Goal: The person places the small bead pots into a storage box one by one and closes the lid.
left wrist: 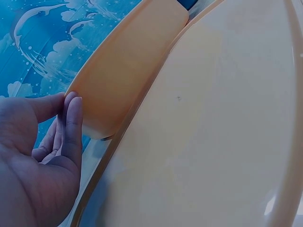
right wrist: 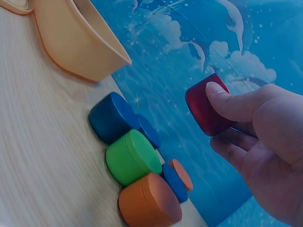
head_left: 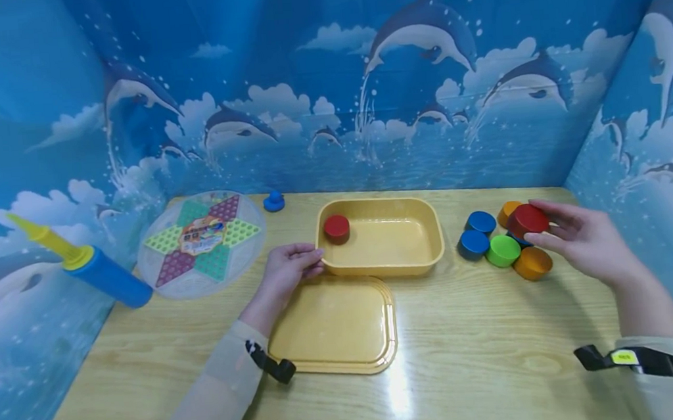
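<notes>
My right hand [head_left: 588,239] holds a small red round tin [head_left: 528,219] between thumb and fingers. In the right wrist view the tin is raised above the table and tilted. Below it stands a cluster of similar tins: a green tin [head_left: 502,251], a front blue tin [head_left: 473,244], a front orange tin [head_left: 533,264] and several others behind. With thumb and fingertips, my left hand [head_left: 286,267] pinches the left rim of a yellow rectangular box [head_left: 385,270]. Another red tin [head_left: 337,230] sits inside the box at its left end.
A yellow lid [head_left: 333,322] lies flat in front of the box, partly under my left forearm. To the left are a round Chinese checkers board [head_left: 203,243] and a blue pump with a yellow nozzle [head_left: 110,277]. A blue rubber duck [head_left: 274,202] stands near the dolphin-print curtain [head_left: 306,120].
</notes>
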The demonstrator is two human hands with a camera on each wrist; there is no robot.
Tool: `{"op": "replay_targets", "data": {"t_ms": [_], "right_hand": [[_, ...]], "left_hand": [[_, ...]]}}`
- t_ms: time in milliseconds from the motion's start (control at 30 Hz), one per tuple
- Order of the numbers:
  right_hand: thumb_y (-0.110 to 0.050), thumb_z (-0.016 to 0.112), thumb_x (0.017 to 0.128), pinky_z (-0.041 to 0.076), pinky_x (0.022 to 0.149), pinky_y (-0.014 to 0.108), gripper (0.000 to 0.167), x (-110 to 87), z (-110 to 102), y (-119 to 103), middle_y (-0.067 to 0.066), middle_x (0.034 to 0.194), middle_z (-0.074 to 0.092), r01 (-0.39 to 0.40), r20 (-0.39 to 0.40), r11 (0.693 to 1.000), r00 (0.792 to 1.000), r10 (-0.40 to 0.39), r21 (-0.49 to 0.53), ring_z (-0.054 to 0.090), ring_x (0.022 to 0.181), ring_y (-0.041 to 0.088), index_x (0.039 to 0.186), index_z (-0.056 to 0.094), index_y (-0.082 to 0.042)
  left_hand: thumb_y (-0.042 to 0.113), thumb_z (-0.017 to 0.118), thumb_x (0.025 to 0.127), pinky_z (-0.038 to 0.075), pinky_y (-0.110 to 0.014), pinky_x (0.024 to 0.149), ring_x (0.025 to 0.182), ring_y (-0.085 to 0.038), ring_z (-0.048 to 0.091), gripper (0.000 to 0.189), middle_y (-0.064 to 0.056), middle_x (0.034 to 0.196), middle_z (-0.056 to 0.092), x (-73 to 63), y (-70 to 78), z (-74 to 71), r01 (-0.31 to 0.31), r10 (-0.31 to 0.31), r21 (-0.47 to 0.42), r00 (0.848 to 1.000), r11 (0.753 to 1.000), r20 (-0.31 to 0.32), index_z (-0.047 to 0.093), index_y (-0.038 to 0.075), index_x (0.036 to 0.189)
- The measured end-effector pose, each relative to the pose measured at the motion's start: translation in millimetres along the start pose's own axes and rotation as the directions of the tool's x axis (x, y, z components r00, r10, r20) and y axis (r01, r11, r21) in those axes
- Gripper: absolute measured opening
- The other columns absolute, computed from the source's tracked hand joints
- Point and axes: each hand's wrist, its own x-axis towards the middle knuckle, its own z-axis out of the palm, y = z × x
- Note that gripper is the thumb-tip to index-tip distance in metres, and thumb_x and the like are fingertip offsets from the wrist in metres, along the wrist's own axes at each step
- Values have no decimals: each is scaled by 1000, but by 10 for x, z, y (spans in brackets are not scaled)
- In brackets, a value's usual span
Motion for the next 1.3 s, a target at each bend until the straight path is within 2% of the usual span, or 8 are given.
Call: {"op": "replay_targets", "data": {"t_ms": [67,200,267,300,433,500,833,1300], "right_hand": [[-25,77,101,52,82,4,71,24,35,-59,30,155,46,24,4,1000,1000,-24,20,49,135,57,160,43,-3],[-20,78,100,55,85,8,66,79,114,-155,23,154,50,65,15,997,998,-66,47,60,132,34,157,49,-4],[-17,78,100,55,87,9,65,109,157,-192,23,154,50,89,31,995,995,-91,51,60,131,31,156,49,-3],[-16,78,100,55,87,9,65,124,178,-210,24,153,51,100,38,994,994,-102,54,60,130,31,156,49,-2],[-13,78,99,53,89,8,66,196,262,-284,28,153,49,132,71,989,988,-137,70,54,134,49,156,48,1],[-14,78,99,53,89,8,66,234,303,-326,27,154,49,134,83,988,987,-141,78,53,134,51,156,48,0],[-21,81,98,58,89,15,69,390,501,-537,19,155,51,76,143,986,985,-97,151,58,134,38,157,49,-6],[-23,84,95,61,93,24,68,578,757,-784,13,150,56,114,194,976,970,-150,183,60,133,33,155,53,-9]], "left_hand": [[11,77,99,66,-33,83,88,-22,76,25,-17,104,76,-2,1,0,1,-1,0,1000,1000,0,71,-1,120],[11,77,99,66,-33,83,88,-22,76,25,-18,104,76,-8,1,1,-1,1,-1,1000,1000,-1,70,-1,120],[11,77,99,66,-33,83,88,-22,76,25,-18,104,76,-13,2,3,-2,2,-2,1000,1000,-1,70,-1,121],[11,77,99,66,-33,84,88,-22,76,25,-18,104,76,-14,2,3,-4,4,-4,1000,1000,-1,70,-1,121],[11,77,99,66,-33,83,88,-22,76,25,-18,103,76,-21,3,4,-10,10,-10,1000,1000,1,70,-1,120],[11,77,99,66,-33,83,87,-22,76,25,-17,103,76,-19,1,4,-14,14,-13,1000,1000,2,70,-2,120],[9,77,99,66,-33,82,85,-21,76,25,-18,101,76,-7,-2,8,-19,19,-27,1000,999,3,69,-4,120],[7,76,100,67,-34,82,85,-22,76,24,-18,102,76,5,-7,10,-15,15,-27,1000,1000,4,69,-4,120]]}}
